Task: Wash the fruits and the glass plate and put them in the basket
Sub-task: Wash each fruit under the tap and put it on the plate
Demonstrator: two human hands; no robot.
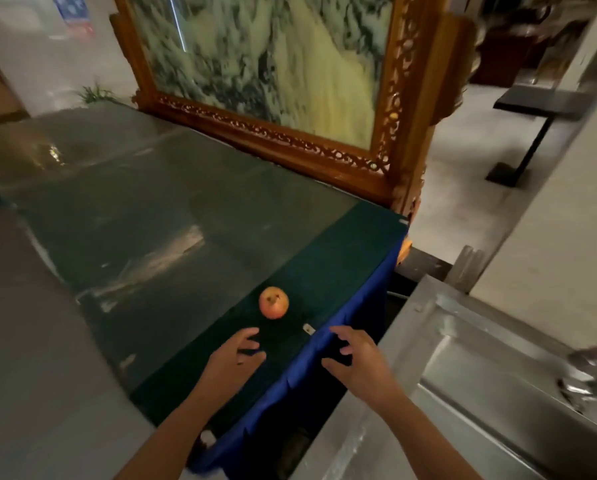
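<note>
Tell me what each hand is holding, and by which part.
Nothing is held. The left hand and the right hand are both open and empty, fingers spread above the dark cloth. The fruit sits untouched just beyond them.

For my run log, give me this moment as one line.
stage: reaching | left hand: open, empty | right hand: open, empty | fruit: on blue cloth, untouched | sink: right | basket, plate: unseen

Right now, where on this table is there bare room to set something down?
The grey glass top is bare from the carved frame down to the dark cloth. The cloth is free beyond the orange-red fruit. The near end is crowded: the left hand and right hand hover open just behind the fruit.
</note>
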